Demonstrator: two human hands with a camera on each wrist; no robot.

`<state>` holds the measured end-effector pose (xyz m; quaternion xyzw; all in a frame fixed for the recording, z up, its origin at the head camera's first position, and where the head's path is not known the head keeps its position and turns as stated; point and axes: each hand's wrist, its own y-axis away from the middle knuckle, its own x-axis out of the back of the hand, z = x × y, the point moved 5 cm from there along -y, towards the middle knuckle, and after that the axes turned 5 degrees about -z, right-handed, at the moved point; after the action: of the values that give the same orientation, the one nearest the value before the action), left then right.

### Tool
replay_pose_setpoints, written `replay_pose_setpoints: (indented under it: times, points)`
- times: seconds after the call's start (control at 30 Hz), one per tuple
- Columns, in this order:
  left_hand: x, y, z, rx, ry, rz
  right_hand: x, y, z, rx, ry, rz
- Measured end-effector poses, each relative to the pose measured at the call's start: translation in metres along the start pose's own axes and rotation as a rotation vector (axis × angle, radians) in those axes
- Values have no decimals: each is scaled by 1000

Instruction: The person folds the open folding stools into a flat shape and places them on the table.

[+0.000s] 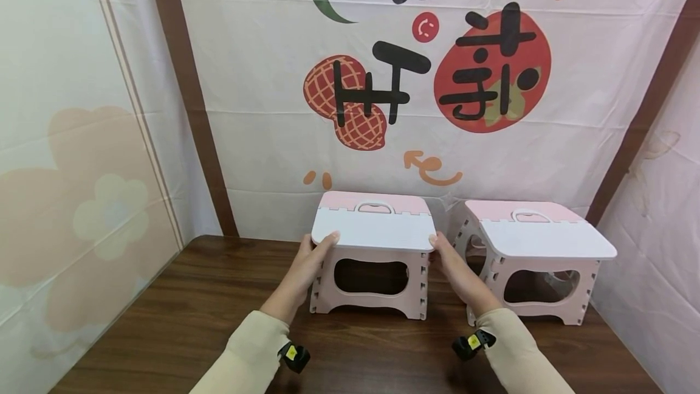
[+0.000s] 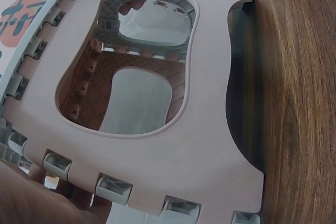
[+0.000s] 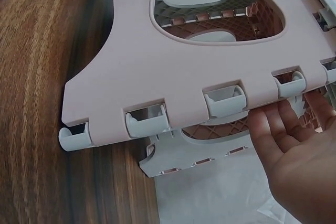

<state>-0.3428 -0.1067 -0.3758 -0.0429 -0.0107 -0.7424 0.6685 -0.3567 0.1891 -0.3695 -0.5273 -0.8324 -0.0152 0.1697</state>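
Observation:
A pink and white folding stool (image 1: 373, 230) stands upright on the table, its handle lying on the top. My left hand (image 1: 307, 263) grips the left edge of the seat, thumb on top and the other fingers hidden behind the side in the head view. At the opposite edge, my right hand (image 1: 455, 266) holds the seat with the thumb near the front corner. In the right wrist view, the fingers of the right hand (image 3: 286, 135) reach along the stool's hinged side panel. The left wrist view shows the stool's open pink leg frame (image 2: 210, 103) near the wood.
A second folding stool (image 1: 547, 239) of the same colours stands just to the right, near my right forearm. The dark wooden table (image 1: 361, 357) runs back to a printed cloth wall (image 1: 262, 138). Further cloth closes off the left and right sides.

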Motion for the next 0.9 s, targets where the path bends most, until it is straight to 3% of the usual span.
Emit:
replay_pose_setpoints:
  times: [0.9]
  points:
    - [-7,3,5,-12,4,11,4,4,-1,-21,5,21]
